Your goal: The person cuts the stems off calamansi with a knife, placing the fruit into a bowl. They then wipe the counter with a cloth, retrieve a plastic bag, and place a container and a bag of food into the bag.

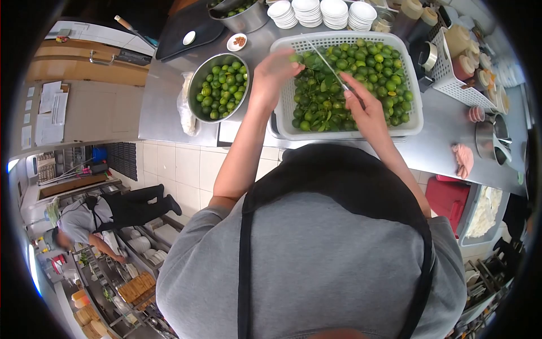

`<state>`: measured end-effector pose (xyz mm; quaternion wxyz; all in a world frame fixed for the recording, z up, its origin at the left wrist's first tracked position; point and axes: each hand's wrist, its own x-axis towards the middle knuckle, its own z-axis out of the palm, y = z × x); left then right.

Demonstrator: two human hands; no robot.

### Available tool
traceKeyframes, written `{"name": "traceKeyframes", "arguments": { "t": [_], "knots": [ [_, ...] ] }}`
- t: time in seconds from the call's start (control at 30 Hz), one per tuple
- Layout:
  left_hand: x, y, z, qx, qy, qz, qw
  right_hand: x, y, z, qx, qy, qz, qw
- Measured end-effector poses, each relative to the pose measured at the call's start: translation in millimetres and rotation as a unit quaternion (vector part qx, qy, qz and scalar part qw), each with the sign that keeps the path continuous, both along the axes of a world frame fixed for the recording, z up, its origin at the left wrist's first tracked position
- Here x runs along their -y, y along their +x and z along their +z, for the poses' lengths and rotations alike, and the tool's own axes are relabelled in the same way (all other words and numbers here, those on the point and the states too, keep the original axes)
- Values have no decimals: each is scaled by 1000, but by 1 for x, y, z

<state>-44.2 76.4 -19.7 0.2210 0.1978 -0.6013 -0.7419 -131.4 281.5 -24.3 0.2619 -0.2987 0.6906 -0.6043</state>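
A knife point(328, 65) is in my right hand point(366, 108), its blade slanting up and left over the limes. My left hand point(272, 78), smeared by motion, is at the left rim of a white perforated basket point(416, 100). Between its thumb and fingers shows a green lime point(294, 58), close to the knife's tip side. Many green limes point(389, 85) fill the basket, some with leaves and stems at the near left. To the left stands a steel bowl point(193, 100) heaped with more limes point(224, 85).
Behind the basket are stacked white dishes point(306, 12) and a small bowl of reddish bits point(237, 42). A white crate of bottles point(446, 70) stands right. A pink cloth point(463, 160) lies at the counter's right. Another person point(96, 214) works at the lower left.
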Motion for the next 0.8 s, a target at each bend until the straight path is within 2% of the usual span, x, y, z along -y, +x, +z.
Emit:
{"name": "traceKeyframes", "arguments": {
  "t": [0.03,0.1,0.23,0.57,0.8],
  "knots": [
    [-5,3,3,-6,20,13,1000,3,3,-2,0,1,1,1000],
    [-10,5,5,-11,42,26,999,7,8,-8,-53,-78,29,995],
    [-15,6,7,-10,38,65,997,5,12,-2,-51,-22,60,997],
    [-22,-1,4,-59,35,74,995,3,12,-2,-74,-51,40,995],
    [-28,-5,4,-81,46,97,991,3,11,3,-68,-28,33,997]
  ]
}}
